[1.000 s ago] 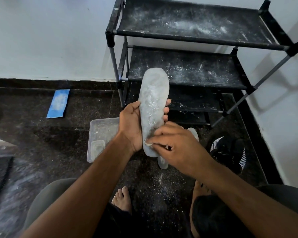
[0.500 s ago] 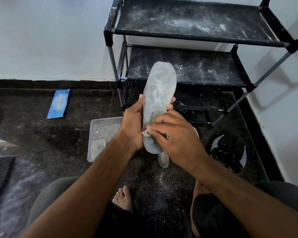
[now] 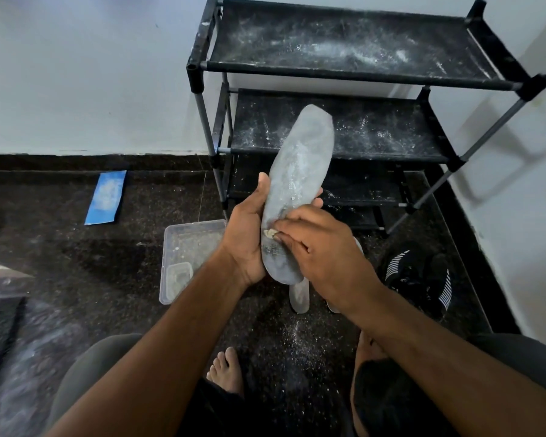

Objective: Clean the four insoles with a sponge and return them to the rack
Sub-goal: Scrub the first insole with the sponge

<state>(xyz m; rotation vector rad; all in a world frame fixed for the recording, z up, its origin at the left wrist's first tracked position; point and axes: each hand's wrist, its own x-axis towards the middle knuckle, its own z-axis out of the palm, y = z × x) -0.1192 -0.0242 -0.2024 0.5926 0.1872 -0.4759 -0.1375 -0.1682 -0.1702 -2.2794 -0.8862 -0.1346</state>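
You're mid-scrub: your left hand (image 3: pixel 248 234) grips the grey insole (image 3: pixel 297 184) upright before the rack (image 3: pixel 369 75), right hand (image 3: pixel 319 247) pinching the sponge scrap (image 3: pixel 269 233) against its heel; next, work upward.

Head cam, fwd + down, close over hands (image 3: pixel 284 241).
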